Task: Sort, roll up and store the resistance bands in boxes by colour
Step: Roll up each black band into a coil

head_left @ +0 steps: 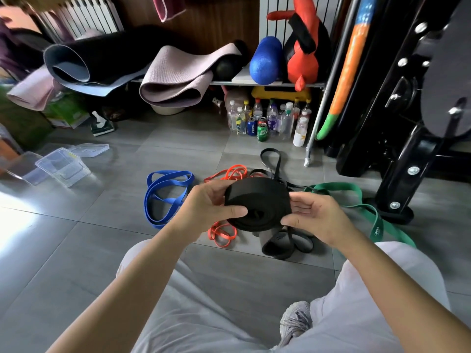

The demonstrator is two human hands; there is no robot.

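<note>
Since a wound band wants to spring back open, the black roll [257,203] is held up in the air between both hands, above the pile, not resting on anything. The left hand [211,203] wraps round its left side with the thumb laid across the front. The right hand [314,215] cups the right edge and the thumb pinches the outer wrap, which I'd guess is where the loose tail ends. So neither hand is free, both are full of that one coil. It looks pretty much done rolling to me, though I can't tell if the end is tucked in.

Right below it, the other bands lie on the floor [76,238] roughly grouped by colour:
- loose black bands [288,244] directly under the hands, one loop reaching out toward the bottles
- orange bands [230,174] just behind and below the roll
- blue band [165,197] off to the left, on its own
- green band [356,198] trailing off to the right, past the knee

None of those are rolled yet, so there's plenty left.

The clear boxes [62,166] sit well off to the left with a lid [89,149] lying beside them, open and ready. Getting the roll there means reaching across while keeping the squeeze on.

Further back there's a cluster of bottles [267,118] under a shelf [267,84] piled with mats [175,72].
</note>
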